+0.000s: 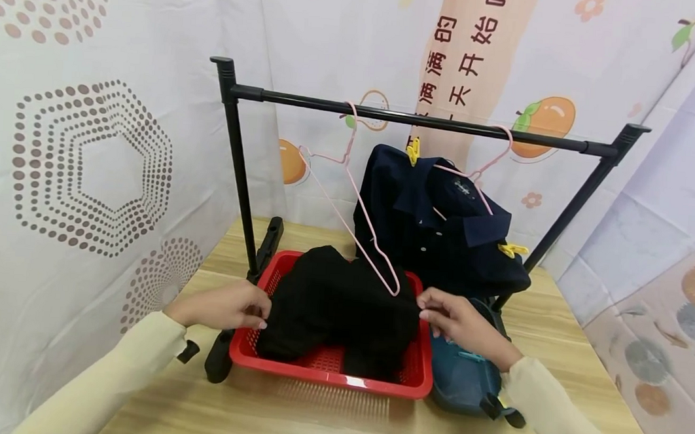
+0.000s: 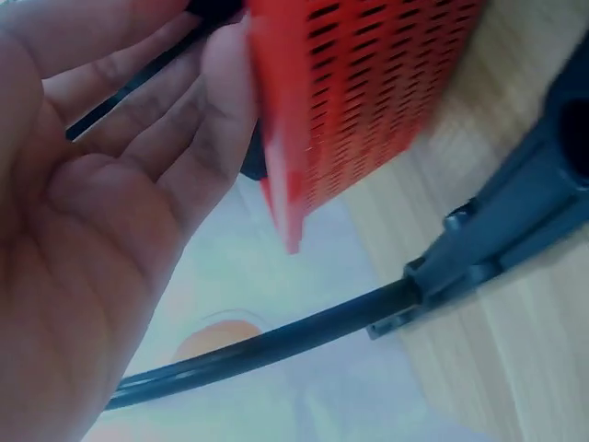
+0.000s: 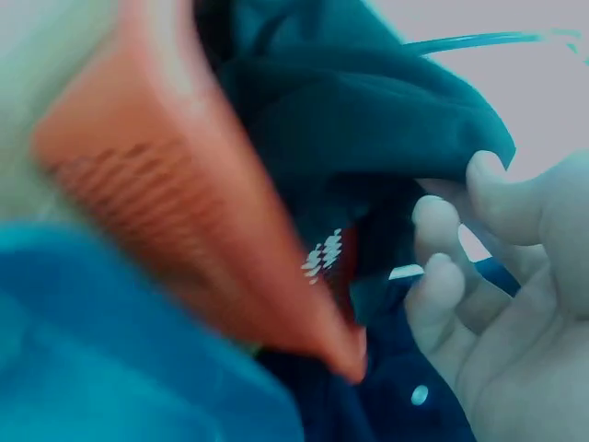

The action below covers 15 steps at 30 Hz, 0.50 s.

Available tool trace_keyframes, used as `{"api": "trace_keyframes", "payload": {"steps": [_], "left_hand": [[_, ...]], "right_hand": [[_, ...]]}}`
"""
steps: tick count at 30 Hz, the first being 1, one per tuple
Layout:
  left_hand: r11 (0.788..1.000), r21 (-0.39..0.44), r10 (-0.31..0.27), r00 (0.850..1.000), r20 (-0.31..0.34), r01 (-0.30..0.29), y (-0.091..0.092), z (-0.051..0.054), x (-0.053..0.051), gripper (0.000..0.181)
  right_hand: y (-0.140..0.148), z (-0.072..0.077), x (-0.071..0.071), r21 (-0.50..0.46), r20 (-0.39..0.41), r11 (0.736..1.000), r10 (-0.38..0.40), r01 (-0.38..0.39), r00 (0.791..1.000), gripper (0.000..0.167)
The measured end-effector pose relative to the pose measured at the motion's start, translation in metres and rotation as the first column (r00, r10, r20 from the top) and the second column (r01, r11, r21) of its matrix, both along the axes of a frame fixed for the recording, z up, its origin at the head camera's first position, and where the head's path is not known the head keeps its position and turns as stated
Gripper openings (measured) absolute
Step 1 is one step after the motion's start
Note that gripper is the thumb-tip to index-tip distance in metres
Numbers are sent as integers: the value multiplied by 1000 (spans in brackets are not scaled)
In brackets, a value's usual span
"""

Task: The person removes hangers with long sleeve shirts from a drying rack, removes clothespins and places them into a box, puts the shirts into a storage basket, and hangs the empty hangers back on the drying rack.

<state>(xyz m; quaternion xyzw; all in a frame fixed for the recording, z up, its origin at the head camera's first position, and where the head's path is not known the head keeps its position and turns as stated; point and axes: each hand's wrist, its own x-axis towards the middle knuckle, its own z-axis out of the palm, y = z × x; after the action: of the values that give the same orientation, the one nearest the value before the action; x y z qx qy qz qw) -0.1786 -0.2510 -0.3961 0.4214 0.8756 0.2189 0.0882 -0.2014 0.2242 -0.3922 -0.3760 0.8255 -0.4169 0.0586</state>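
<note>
Solid black cloth (image 1: 343,302). Bright red basket (image 1: 327,375) with a pattern of rowed perforations. Pale pink hangers (image 1: 360,199); navy shirt (image 1: 392,203) with white buttons (image 1: 423,249) and bright yellow clips (image 1: 413,151). Black rack (image 1: 423,120). Dark blue basin (image 1: 462,390) with turquoise clip (image 1: 471,356). Cream-coloured sleeves (image 1: 100,378). Light yellowish-brown tabletop (image 1: 289,427), streaked with wood grain. To the left, white curtain (image 1: 212,105) patterned with brown dots (image 1: 75,234), one set in nested hexagons. Behind, white curtain (image 1: 357,40) printed with orange fruit (image 1: 553,123), green leaves (image 1: 523,119), pink flowers (image 1: 590,5) and dark reddish-brown characters (image 1: 444,29) over a peach band (image 1: 503,61). To the right, beige fabric (image 1: 608,358) with round brown and grey-blue blotches (image 1: 646,362).
</note>
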Motion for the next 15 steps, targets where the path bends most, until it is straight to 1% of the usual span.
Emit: {"api": "trace_keyframes", "payload": {"steps": [2, 4, 6, 9, 11, 12, 14, 15], "left_hand": [[999, -49, -16, 1000, -22, 15, 2, -1, 2, 22], [996, -84, -27, 999, -22, 25, 5, -1, 2, 24], [994, -102, -34, 999, -6, 33, 7, 0, 1, 25], [997, -74, -12, 999, 36, 15, 8, 3, -5, 20], [999, -32, 27, 998, 56, -25, 7, 5, -11, 17], [998, -7, 58, 996, 65, -57, 6, 6, -15, 15], [989, 36, 139, 988, 73, -142, 6, 8, -26, 13], [982, 52, 177, 982, 70, -181, 7, 9, -32, 17]], "right_hand": [[6, -9, 4, 51, -70, 999, 22, -18, 997, 9], [10, -17, 6, 94, -125, 995, 39, -27, 991, 10], [12, -22, 7, 139, -146, 990, 45, -25, 988, 11], [12, -25, 7, 183, -141, 983, 38, -12, 989, 9], [11, -22, 5, 193, -139, 981, 4, 23, 990, 6], [10, -20, 4, 190, -140, 981, -21, 48, 990, 6], [5, -14, -1, 179, -127, 978, -85, 108, 988, 11], [1, -11, -4, 173, -119, 975, -118, 137, 986, 16]]}}
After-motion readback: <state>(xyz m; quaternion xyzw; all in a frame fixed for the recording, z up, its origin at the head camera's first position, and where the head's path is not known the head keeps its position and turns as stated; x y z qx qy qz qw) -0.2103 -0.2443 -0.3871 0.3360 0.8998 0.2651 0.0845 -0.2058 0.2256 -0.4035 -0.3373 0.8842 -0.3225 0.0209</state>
